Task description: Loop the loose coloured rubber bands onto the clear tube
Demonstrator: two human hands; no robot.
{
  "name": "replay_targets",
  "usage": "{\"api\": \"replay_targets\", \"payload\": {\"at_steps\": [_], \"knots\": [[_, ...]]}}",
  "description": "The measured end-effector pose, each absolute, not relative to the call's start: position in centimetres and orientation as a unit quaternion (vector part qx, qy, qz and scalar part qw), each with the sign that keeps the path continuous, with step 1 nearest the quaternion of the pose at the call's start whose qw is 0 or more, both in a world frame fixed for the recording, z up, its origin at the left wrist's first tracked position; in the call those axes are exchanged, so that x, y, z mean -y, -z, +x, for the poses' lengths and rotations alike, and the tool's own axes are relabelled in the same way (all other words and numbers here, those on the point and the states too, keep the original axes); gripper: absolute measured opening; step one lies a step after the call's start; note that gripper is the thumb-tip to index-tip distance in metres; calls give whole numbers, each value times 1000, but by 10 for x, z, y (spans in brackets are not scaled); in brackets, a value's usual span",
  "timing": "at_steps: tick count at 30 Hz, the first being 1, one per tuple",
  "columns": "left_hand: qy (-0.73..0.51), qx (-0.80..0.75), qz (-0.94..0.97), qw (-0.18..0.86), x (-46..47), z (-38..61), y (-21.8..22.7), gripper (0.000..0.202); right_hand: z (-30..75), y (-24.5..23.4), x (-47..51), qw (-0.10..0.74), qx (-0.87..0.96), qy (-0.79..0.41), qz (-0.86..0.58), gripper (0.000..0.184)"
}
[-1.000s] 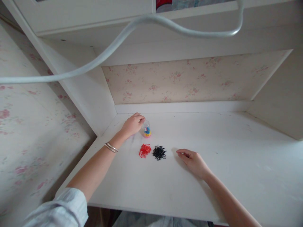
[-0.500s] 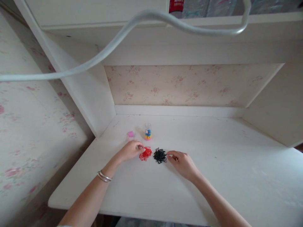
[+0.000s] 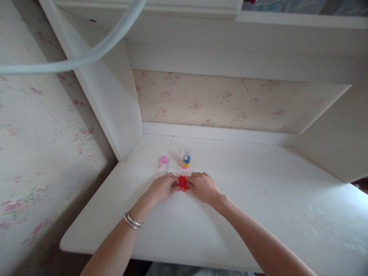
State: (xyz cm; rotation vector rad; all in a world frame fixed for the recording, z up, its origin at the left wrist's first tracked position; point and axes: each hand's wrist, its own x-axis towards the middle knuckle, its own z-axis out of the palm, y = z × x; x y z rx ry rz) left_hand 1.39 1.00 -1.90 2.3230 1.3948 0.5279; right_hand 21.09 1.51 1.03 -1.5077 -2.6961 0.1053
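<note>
A small heap of red rubber bands (image 3: pixel 182 183) lies on the white desk between my two hands. My left hand (image 3: pixel 163 186) has its fingers curled in at the heap's left edge, pinching bands there. From the other side my right hand (image 3: pixel 203 188) grips the heap's right edge with bent fingers. The black heap does not show now; my right hand covers that spot. Just behind the red heap stands a small clear jar (image 3: pixel 187 157) with blue and yellow contents and a pink base. A pink piece (image 3: pixel 163 159) lies to its left.
The white desk (image 3: pixel 244 230) reaches to a low back ledge under patterned wallpaper. White side panels (image 3: pixel 103 88) and an overhead cabinet (image 3: pixel 172 28) enclose it. A pale cable (image 3: pixel 94 53) hangs across the upper left, close to the camera.
My right hand has moved left from the black heap to the red heap, and the black heap is now out of sight. The view has shifted, moving the cable up and left.
</note>
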Motion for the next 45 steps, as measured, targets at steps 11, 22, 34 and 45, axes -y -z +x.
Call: {"api": "replay_targets", "payload": {"at_steps": [11,22,34,45], "knots": [[-222,-516,808,178,-13,10,17,27,232,-29,-29,58,876,-100,-469,32],[-278,-538,782,149,-17,13,20,24,241,-41,-41,133,843,-213,-476,28],[-312,-541,767,146,-18,15,17,24,233,-73,-83,289,774,-163,-539,46],[-328,-538,762,149,-17,14,15,25,211,-75,-107,217,820,-63,-526,46]]}}
